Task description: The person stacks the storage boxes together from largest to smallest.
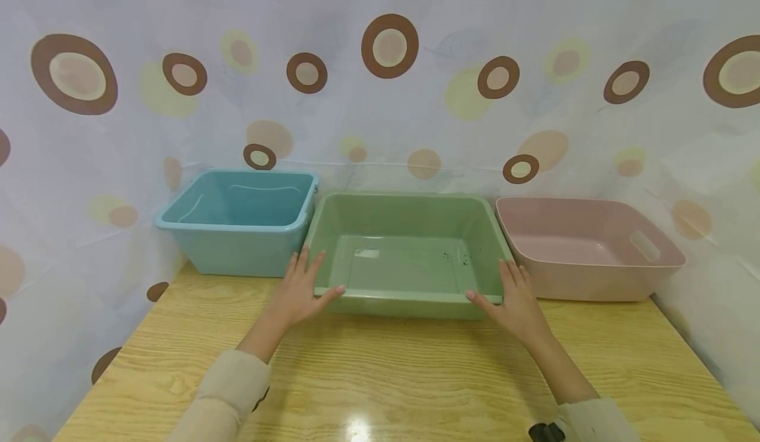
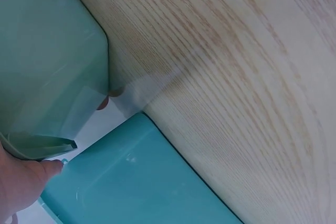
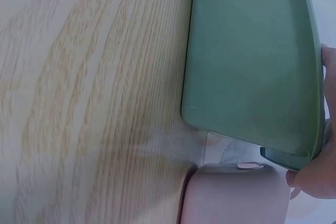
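Well, we have a pale wood-grain table (image 1: pixel 380 369), glossy towards six o'clock, and a white wall covering (image 1: pixel 424 122) with brown rings and soft spots rising at twelve. The green tub (image 1: pixel 404 267) sits near the table's twelve, wide, shallow and smooth, with dark specks (image 1: pixel 466 260) inside towards three. A blue tub (image 1: pixel 237 251) stands beside it at nine, a pink tub (image 1: pixel 588 282) at three. Our left hand (image 1: pixel 299 291) rests on its eight o'clock corner, our right hand (image 1: pixel 516 305) on its four, fingers spread and fairly straight.
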### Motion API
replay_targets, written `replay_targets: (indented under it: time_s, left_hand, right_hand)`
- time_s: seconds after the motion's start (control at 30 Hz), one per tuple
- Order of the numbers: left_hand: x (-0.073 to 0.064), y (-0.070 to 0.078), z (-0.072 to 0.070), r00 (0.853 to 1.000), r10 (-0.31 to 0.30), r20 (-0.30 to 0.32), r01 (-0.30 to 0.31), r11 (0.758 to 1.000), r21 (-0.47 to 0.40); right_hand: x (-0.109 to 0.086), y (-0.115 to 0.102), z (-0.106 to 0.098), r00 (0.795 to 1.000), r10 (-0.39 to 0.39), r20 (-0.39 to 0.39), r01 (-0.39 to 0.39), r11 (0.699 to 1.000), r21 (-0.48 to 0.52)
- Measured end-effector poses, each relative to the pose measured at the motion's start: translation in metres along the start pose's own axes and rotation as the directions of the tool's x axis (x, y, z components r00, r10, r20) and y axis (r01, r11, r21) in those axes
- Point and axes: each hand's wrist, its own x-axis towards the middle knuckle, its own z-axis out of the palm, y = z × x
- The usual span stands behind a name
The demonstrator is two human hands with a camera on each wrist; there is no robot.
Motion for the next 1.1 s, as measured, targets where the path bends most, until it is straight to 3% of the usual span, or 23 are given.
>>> replay_targets:
  time_s: [1.1]
  left_hand:
    - [-0.015,0.006,-0.003,1.0,0.012,-0.022,-0.011,0.999,0.036]
  right_hand:
    - [-0.014,-0.005,-0.003,1.0,0.0,-0.015,0.0,1.0,-0.009]
